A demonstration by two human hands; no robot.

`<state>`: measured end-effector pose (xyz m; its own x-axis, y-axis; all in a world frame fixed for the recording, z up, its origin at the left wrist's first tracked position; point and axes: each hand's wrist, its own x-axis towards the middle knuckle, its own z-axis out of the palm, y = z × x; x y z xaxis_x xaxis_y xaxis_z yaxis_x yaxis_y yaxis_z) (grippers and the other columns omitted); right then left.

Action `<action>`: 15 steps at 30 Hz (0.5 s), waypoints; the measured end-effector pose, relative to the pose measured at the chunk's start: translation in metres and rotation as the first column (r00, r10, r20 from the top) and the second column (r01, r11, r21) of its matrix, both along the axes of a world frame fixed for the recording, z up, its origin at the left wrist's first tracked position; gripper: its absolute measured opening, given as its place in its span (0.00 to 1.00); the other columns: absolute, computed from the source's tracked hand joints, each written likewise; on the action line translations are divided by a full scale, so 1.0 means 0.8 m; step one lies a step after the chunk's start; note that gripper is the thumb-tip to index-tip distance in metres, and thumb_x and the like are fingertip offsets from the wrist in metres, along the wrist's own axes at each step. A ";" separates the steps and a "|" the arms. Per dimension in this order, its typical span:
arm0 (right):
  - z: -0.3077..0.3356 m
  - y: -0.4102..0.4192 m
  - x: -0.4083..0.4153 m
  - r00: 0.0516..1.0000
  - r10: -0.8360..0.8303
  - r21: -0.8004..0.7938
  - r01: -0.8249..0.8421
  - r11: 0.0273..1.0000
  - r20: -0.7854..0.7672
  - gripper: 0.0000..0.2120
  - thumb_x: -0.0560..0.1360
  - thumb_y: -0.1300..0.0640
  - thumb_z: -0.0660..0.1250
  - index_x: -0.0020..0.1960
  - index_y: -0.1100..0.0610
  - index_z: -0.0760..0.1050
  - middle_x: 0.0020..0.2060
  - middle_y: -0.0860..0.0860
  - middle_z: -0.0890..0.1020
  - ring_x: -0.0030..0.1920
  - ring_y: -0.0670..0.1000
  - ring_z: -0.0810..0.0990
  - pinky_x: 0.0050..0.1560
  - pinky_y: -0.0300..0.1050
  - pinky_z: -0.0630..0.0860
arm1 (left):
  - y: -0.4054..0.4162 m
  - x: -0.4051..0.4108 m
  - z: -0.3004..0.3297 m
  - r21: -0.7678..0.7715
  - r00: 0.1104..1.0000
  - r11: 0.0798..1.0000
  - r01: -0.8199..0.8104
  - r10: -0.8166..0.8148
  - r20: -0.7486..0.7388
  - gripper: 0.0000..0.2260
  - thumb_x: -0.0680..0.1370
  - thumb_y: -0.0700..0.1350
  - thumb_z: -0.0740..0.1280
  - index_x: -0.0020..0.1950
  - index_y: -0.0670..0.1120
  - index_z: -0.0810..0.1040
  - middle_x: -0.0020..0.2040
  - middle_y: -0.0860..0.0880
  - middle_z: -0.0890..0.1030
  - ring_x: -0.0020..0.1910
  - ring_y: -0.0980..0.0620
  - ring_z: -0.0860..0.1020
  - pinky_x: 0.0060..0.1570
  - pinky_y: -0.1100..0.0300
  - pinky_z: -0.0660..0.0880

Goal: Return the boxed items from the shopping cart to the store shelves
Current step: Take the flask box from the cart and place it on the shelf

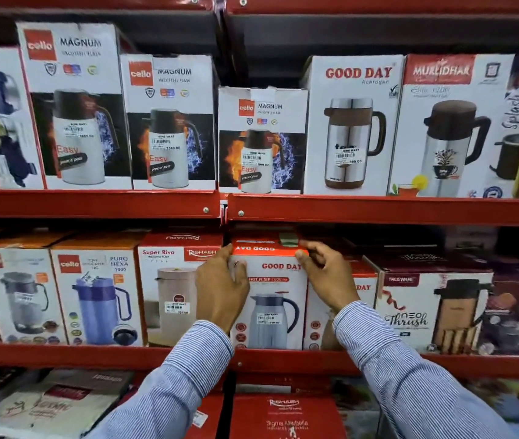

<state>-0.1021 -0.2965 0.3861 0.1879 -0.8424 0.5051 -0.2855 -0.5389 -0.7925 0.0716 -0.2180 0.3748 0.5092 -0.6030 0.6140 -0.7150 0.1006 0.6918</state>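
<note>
A white and red Good Day flask box [275, 299] stands upright on the middle red shelf [283, 359], between a Rishabh Super Riva box [169, 280] and another Good Day box [340, 312]. My left hand [220, 289] grips its upper left edge. My right hand [324, 274] holds its upper right corner, fingers over the red top. Both arms wear blue striped sleeves. No shopping cart is in view.
The upper shelf [378, 209] carries Cello Magnum boxes [169, 122], a tall Good Day box [351, 125] and a Murlidhar box [448, 125]. Cello boxes [96, 296] stand left on the middle shelf, a Trueware box [429, 312] right. A red Rishabh box [286, 416] lies below.
</note>
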 end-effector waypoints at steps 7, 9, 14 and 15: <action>-0.010 0.012 -0.004 0.976 0.046 -0.004 -0.048 0.999 -0.211 0.30 0.77 0.54 0.65 0.76 0.50 0.58 0.66 0.53 0.77 0.65 0.52 0.75 0.67 0.46 0.70 | -0.001 -0.008 -0.013 0.174 0.993 0.984 0.040 -0.059 0.105 0.37 0.76 0.50 0.70 0.80 0.46 0.55 0.70 0.46 0.66 0.70 0.47 0.69 0.71 0.56 0.67; -0.017 0.026 -0.009 0.970 0.051 -0.013 -0.056 0.998 -0.236 0.33 0.77 0.54 0.65 0.77 0.48 0.53 0.69 0.53 0.73 0.69 0.53 0.72 0.70 0.48 0.67 | 0.004 -0.009 -0.016 0.209 0.990 0.976 0.061 -0.086 0.113 0.38 0.76 0.51 0.70 0.81 0.47 0.53 0.73 0.47 0.63 0.73 0.47 0.66 0.72 0.55 0.66; -0.052 0.076 -0.051 0.903 -0.104 -0.268 -0.013 0.963 -0.417 0.34 0.77 0.50 0.62 0.78 0.49 0.49 0.78 0.48 0.56 0.77 0.48 0.54 0.75 0.44 0.54 | 0.050 -0.038 -0.056 0.163 0.919 0.986 0.025 -0.087 0.385 0.35 0.78 0.56 0.63 0.80 0.50 0.52 0.81 0.47 0.56 0.79 0.45 0.58 0.75 0.48 0.62; -0.064 0.086 -0.063 0.881 -0.158 -0.307 0.015 0.951 -0.446 0.33 0.77 0.49 0.62 0.78 0.49 0.49 0.78 0.48 0.55 0.77 0.48 0.52 0.76 0.47 0.55 | 0.062 -0.049 -0.070 0.141 0.879 0.990 0.019 -0.084 0.469 0.34 0.78 0.56 0.62 0.80 0.49 0.53 0.81 0.45 0.57 0.79 0.44 0.59 0.76 0.47 0.62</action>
